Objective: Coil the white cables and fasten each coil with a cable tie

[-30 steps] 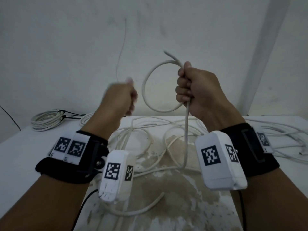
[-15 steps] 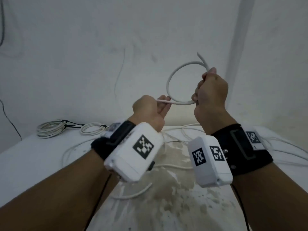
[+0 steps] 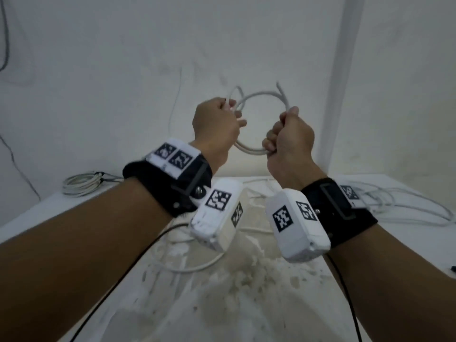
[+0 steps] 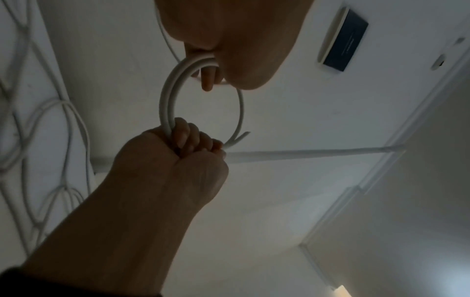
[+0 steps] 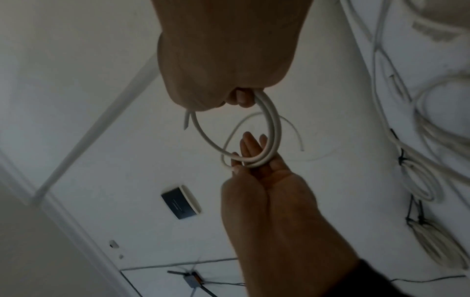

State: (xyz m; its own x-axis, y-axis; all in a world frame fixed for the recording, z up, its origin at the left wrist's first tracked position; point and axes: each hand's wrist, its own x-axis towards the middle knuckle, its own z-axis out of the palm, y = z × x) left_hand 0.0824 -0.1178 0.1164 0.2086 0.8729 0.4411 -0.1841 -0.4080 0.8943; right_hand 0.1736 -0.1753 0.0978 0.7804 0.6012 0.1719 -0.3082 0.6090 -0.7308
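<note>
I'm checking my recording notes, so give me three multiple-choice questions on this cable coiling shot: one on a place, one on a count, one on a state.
1. Where does the tied bundle of white cable lie?
A. Far left of the white table
B. Far right of the table
C. On the floor

2. How many hands hold the round white cable loop?
A. None
B. One
C. Two

3. How is that loop placed?
A. Flat on the table
B. Raised in the air above the table
C. Hung on the wall

Answers:
1 A: the tied bundle sits at the table's far left corner.
2 C: the left hand and the right hand each grip the loop.
3 B: both hands hold it up, well clear of the tabletop.
</note>
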